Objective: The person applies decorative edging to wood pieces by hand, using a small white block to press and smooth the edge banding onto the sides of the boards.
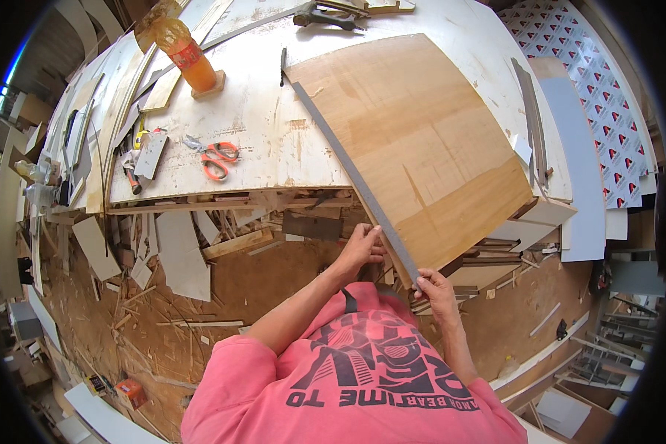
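- Two hands, the left hand [361, 248] and the right hand [434, 292], are at the left edge of the plywood panel [422, 126], which spreads ahead of them and to their right.
- The right hand pinches the panel's near corner between thumb and fingers, where a grey edging strip [357, 179] ends; the left hand has its fingers curled against the same edge, though whether it grips cannot be told.
- Under the panel is a white workbench [266, 140], with the panel's near corner jutting past its front.
- Left of the panel lie orange-handled scissors [218, 160]; farther left is a yellow tape measure [141, 138] among narrow offcuts.
- Left of the panel's far end, a plastic bottle [188, 58] of orange liquid stands on a small wooden block [209, 86].
- Beyond the panel's far edge rests a black-handled tool [325, 18].
- To the panel's right, a pale blue board [581, 159] leans beside a sheet [607, 111] with a repeating red-and-black print.
- Nearer than the panel, the brown floor [266, 311] is littered with splinters and scraps.
- The panel's face is smooth tan veneer with darker streaks; the strip is narrow and matt, the benchtop scuffed and stained.
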Demonstrator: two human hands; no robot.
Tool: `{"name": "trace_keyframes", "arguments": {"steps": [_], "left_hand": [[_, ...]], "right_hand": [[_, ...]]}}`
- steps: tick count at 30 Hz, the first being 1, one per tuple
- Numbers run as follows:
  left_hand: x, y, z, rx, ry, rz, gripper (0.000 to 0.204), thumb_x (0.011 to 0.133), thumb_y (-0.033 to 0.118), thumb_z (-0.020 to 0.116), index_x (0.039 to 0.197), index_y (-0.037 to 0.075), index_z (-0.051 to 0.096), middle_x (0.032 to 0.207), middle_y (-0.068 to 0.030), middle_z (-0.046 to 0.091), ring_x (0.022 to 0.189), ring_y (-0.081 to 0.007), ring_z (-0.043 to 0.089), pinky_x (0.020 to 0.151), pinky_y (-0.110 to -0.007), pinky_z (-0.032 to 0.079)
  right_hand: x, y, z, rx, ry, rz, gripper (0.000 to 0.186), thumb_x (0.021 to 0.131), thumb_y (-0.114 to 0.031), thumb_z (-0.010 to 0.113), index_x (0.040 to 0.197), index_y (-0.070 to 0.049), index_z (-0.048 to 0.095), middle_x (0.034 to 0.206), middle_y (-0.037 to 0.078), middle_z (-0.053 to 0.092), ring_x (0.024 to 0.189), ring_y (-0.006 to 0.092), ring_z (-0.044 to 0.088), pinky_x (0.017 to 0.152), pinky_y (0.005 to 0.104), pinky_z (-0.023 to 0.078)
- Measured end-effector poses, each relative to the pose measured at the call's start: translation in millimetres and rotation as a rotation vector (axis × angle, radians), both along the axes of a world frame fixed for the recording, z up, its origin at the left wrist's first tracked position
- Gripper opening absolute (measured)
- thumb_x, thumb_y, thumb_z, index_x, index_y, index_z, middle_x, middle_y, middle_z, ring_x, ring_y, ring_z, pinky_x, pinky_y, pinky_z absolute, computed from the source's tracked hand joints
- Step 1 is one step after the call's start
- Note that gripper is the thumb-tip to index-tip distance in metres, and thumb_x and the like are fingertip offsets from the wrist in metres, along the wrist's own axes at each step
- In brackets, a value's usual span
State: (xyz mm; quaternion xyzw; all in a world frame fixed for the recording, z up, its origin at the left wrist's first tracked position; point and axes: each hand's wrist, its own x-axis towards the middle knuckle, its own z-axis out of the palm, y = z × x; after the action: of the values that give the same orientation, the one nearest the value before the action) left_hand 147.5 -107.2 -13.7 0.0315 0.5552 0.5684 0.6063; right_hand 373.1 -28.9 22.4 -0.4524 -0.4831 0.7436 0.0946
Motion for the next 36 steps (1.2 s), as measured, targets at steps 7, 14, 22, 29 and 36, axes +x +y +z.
{"name": "trace_keyframes", "arguments": {"steps": [7, 14, 22, 29, 36], "left_hand": [[-37.3, 22.5, 2.4, -0.012, 0.131, 0.031, 0.035, 0.098, 0.031, 0.049, 0.109, -0.001, 0.043, 0.099, -0.0147, 0.059, 0.081, -0.0233, 0.065, 0.069, -0.036, 0.056], [-39.0, 29.6, -7.0, 0.071, 0.159, 0.102, 0.024, 0.098, 0.022, 0.048, 0.105, -0.002, 0.045, 0.097, -0.0138, 0.06, 0.08, -0.0231, 0.067, 0.064, -0.036, 0.059], [-43.0, 33.5, -26.8, 0.1, 0.14, 0.056, 0.024, 0.098, 0.022, 0.047, 0.107, -0.001, 0.046, 0.101, -0.0143, 0.062, 0.081, -0.0235, 0.068, 0.064, -0.036, 0.058], [-2.4, 30.3, 10.3, 0.156, -0.01, 0.004, 0.026, 0.098, 0.022, 0.047, 0.11, -0.001, 0.044, 0.102, -0.0174, 0.061, 0.088, -0.0257, 0.065, 0.075, -0.036, 0.057], [-9.8, 29.7, 46.1, 0.22, -0.155, -0.268, 0.054, 0.098, 0.038, 0.048, 0.129, -0.003, 0.033, 0.122, -0.0244, 0.049, 0.107, -0.0347, 0.06, 0.087, -0.041, 0.053]], "right_hand": [[-10.6, -24.0, -4.3, 0.083, -0.046, -0.056, 0.02, 0.093, -0.014, 0.059, 0.108, -0.002, 0.061, 0.081, 0.0, 0.062, 0.065, 0.0055, 0.056, 0.061, 0.0192, 0.046], [-7.6, -28.8, -6.2, 0.241, -0.167, -0.104, 0.025, 0.094, -0.02, 0.057, 0.108, -0.001, 0.056, 0.073, 0.002, 0.061, 0.06, 0.0078, 0.055, 0.054, 0.0219, 0.045], [5.5, -16.1, -33.2, 0.153, -0.174, -0.423, 0.032, 0.094, -0.028, 0.058, 0.112, -0.005, 0.044, 0.092, 0.005, 0.057, 0.073, 0.0115, 0.058, 0.057, 0.0291, 0.05], [-2.9, -17.8, -13.7, 0.157, 0.007, -0.76, 0.037, 0.098, -0.025, 0.05, 0.122, 0.002, 0.042, 0.119, 0.016, 0.052, 0.105, 0.0233, 0.056, 0.088, 0.0367, 0.049], [50.4, 1.7, 17.8, 0.376, -0.111, -0.674, 0.034, 0.097, -0.023, 0.052, 0.12, 0.001, 0.046, 0.114, 0.012, 0.056, 0.098, 0.0183, 0.057, 0.084, 0.0328, 0.048]]}}
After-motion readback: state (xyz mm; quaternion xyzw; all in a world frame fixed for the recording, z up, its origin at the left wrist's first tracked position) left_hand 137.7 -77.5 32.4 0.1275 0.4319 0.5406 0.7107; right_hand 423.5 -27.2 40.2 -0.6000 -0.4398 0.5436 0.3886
